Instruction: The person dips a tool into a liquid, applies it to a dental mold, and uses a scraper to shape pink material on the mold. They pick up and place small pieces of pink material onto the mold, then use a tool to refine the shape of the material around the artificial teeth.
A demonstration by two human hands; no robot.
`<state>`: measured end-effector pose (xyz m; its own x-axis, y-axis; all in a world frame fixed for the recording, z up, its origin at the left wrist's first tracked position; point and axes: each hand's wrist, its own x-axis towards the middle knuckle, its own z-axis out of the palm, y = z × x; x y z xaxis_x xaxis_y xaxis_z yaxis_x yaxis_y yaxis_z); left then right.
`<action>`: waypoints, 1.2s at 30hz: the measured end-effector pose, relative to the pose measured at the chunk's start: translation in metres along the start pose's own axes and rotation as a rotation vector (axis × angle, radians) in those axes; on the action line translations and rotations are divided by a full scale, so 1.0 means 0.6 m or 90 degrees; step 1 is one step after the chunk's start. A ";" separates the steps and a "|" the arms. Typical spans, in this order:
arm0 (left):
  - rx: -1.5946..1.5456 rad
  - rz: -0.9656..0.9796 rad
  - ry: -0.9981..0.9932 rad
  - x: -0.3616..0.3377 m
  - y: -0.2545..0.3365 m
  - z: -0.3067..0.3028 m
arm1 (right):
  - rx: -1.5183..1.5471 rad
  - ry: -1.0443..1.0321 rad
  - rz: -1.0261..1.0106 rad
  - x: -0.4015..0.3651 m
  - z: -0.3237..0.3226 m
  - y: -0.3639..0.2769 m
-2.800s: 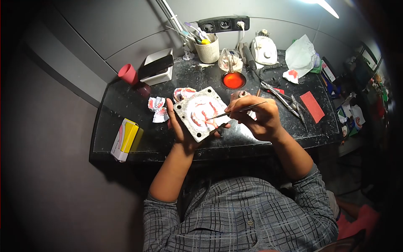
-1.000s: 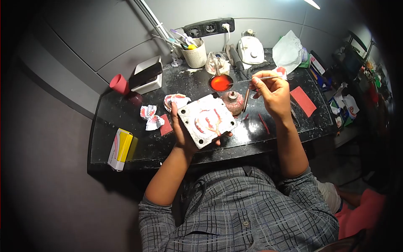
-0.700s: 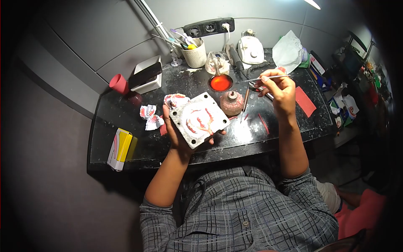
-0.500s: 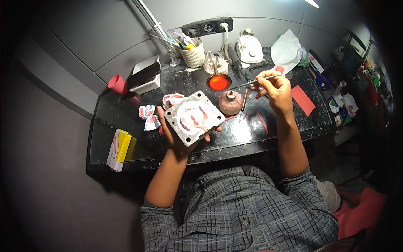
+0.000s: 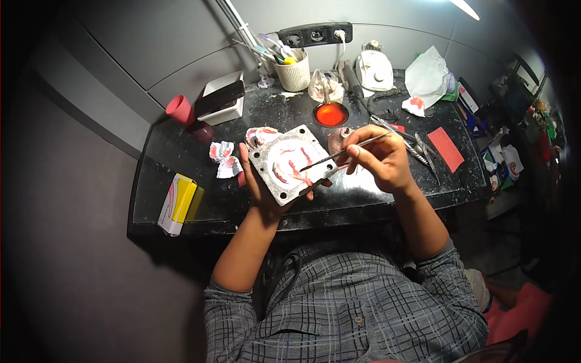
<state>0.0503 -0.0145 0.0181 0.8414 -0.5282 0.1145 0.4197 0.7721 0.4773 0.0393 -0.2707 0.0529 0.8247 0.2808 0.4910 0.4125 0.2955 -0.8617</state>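
My left hand holds a square metal flask from below, its fingers showing at the flask's sides. White plaster with red wax pieces fills the round middle of the flask. Between the fingers of my right hand is a thin dark metal tool, whose tip is over the red wax in the plaster. Partly hidden behind my right hand stands a small round burner. A pan of glossy red liquid lies behind the flask.
White and red dental models sit left of the flask, near a yellow and white box. Metal tools and a red wax sheet lie to the right. Behind are a brush cup, a white tray and a white device.
My right hand has moved left and down from near the pan, bringing the tool's tip over the flask. The camera view has shifted slightly.
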 end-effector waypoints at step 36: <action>-0.095 -0.009 -0.140 0.001 0.016 -0.027 | -0.100 0.341 -0.019 0.011 -0.065 0.001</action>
<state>0.0604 -0.0017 0.0083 0.7476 -0.5905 0.3039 0.4898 0.7993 0.3482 0.0600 -0.3044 0.0507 0.8766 -0.2413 0.4164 0.4569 0.1456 -0.8775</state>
